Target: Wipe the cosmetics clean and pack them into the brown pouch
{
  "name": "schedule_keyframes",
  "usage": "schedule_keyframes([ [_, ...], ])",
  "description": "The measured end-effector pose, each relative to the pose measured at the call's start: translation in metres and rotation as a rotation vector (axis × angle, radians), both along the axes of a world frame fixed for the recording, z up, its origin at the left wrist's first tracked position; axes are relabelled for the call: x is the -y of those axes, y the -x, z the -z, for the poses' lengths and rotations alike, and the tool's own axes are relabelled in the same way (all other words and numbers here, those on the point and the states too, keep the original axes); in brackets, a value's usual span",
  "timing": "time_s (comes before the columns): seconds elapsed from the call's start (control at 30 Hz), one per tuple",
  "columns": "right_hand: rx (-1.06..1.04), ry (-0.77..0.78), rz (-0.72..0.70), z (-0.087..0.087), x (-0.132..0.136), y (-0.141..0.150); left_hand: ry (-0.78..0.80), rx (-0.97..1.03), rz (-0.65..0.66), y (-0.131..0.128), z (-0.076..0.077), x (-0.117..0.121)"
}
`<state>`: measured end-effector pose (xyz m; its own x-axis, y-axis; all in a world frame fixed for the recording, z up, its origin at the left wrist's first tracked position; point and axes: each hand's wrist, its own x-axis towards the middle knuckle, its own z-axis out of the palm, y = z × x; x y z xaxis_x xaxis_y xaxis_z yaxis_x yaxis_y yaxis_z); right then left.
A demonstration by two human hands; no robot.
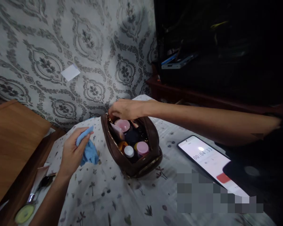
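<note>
A brown cosmetic bag [114, 155] stands unzipped on a white patterned cloth [94, 194], packed with several containers. Among them I see a pink-lidded jar [142, 148], a white-capped bottle [129, 151] and a round pink container [123, 125]. My right hand [124, 108] reaches over the bag's far end with its fingers bent down into the opening; the fingertips are hidden, so I cannot tell whether they grip anything. To the left of the bag, my left hand [73, 147] is closed around a crumpled blue cloth [91, 153], apart from the bag.
A phone [202, 153] with a running timer lies right of the bag. At left are a wooden panel [14, 135], a tube [37, 180] and a round yellow-green item [24, 214]. Patterned wall [85, 37] rises behind; a dark red shelf edge [176, 89] is at back right.
</note>
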<state>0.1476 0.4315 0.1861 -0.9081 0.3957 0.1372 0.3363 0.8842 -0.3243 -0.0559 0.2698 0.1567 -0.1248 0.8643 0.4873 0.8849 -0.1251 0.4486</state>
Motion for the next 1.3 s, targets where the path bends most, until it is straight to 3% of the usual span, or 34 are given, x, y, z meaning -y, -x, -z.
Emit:
schedule_keyframes([
  [0.1,-0.08,-0.038,-0.033,-0.006,0.014,-0.003,0.129,0.022,-0.046,0.016,0.017,0.015],
  [0.27,-0.073,-0.012,-0.074,0.006,0.021,0.005,0.238,0.011,-0.031,0.038,0.048,0.036],
  [0.4,-0.139,0.079,0.016,0.015,0.015,0.011,0.286,0.023,-0.014,0.044,0.067,0.052],
  [0.53,-0.11,0.192,0.011,0.018,0.009,0.012,0.342,0.033,0.011,0.045,0.081,0.062],
  [0.7,-0.082,0.2,0.089,0.025,0.011,0.018,0.39,0.053,0.071,0.037,0.088,0.066],
  [0.83,-0.113,0.19,0.053,0.032,0.017,0.02,0.401,0.074,0.116,0.02,0.089,0.065],
  [0.97,-0.111,0.381,0.038,0.036,0.018,0.015,0.467,0.083,0.169,0.004,0.092,0.065],
  [1.13,-0.142,0.681,0.18,0.039,0.021,0.016,0.518,0.11,0.192,-0.001,0.095,0.073],
  [1.3,-0.201,0.797,0.297,0.04,0.031,0.021,0.525,0.124,0.186,0.007,0.096,0.084],
])
